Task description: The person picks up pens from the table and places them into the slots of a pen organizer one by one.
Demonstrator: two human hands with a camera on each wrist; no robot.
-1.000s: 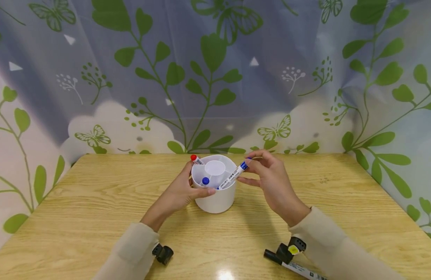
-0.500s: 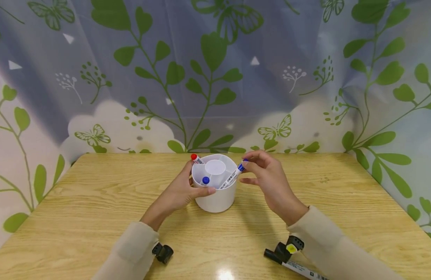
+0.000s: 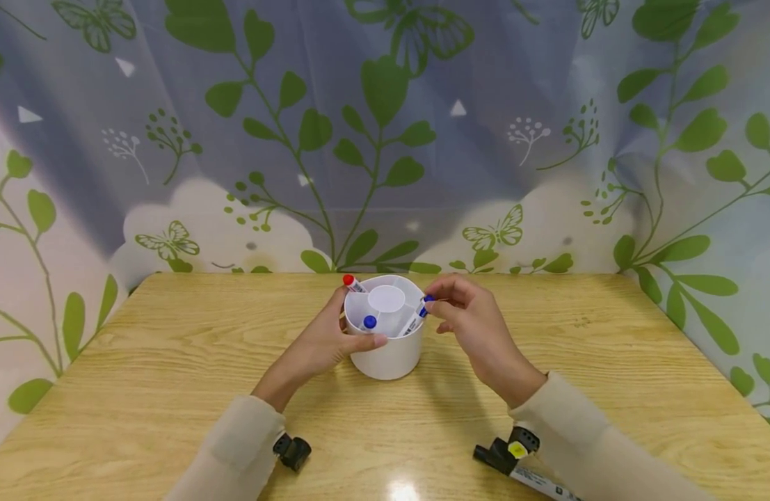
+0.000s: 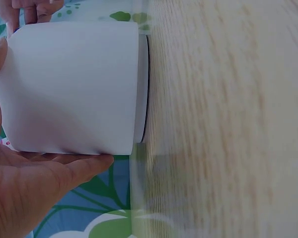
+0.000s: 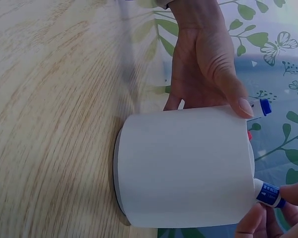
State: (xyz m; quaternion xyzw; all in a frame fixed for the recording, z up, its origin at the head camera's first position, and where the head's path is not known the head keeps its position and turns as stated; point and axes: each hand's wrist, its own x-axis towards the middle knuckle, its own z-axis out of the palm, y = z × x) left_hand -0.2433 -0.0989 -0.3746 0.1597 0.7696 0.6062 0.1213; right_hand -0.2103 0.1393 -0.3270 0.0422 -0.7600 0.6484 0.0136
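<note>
A white round pen holder [image 3: 385, 360] with divided compartments stands upright on the table. My left hand [image 3: 318, 348] grips its left side, thumb over the near rim; in the left wrist view the fingers lie along the holder's wall [image 4: 74, 89]. My right hand [image 3: 485, 337] pinches the blue end of a white whiteboard marker [image 3: 413, 323], which leans inside the right compartment with its lower part hidden. In the right wrist view only the blue end of this marker [image 5: 268, 193] sticks out past the rim. A red-ended marker [image 3: 355, 283] and another blue-ended marker [image 3: 369, 322] also stand in the holder.
A white marker with a black cap [image 3: 541, 481] lies on the wooden table [image 3: 203, 362] at the front, partly hidden by the right sleeve and wrist camera. Behind the table's far edge hangs a leaf-patterned curtain [image 3: 385, 174].
My right hand has moved left and slightly down, and the blue-ended marker has slid deeper into the right compartment. My left hand keeps its grip on the holder.
</note>
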